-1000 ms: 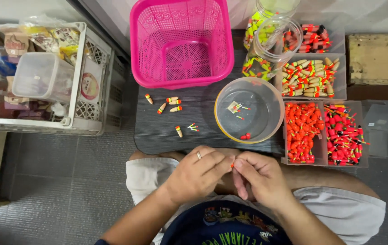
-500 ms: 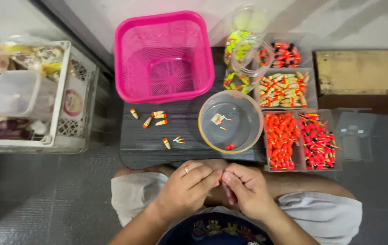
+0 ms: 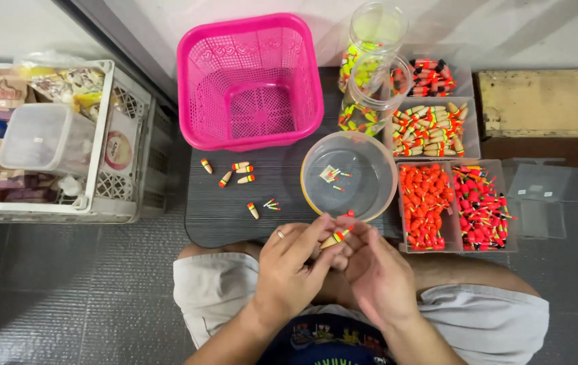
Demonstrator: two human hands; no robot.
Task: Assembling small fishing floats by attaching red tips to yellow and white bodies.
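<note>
Over my lap, my left hand (image 3: 293,270) and my right hand (image 3: 375,270) meet, and together their fingertips pinch a small fishing float (image 3: 334,238) with a pale body and red, yellow and green bands. A ring shows on my left hand. Just beyond the hands stands a clear round bowl (image 3: 316,192) holding a few small float parts. Several finished floats (image 3: 237,173) lie loose on the dark grey tray table (image 3: 214,216) to the left of the bowl.
A pink plastic basket (image 3: 194,101) stands empty at the back of the table. Clear trays of orange beads (image 3: 424,206), red stems (image 3: 481,206) and float bodies (image 3: 431,128) sit to the right, with two clear jars (image 3: 370,74). A white crate (image 3: 110,203) is at the left.
The view has shifted and drawn a little closer. My hands stay together over my lap, and the float now shows between the fingertips, raised toward the bowl.
</note>
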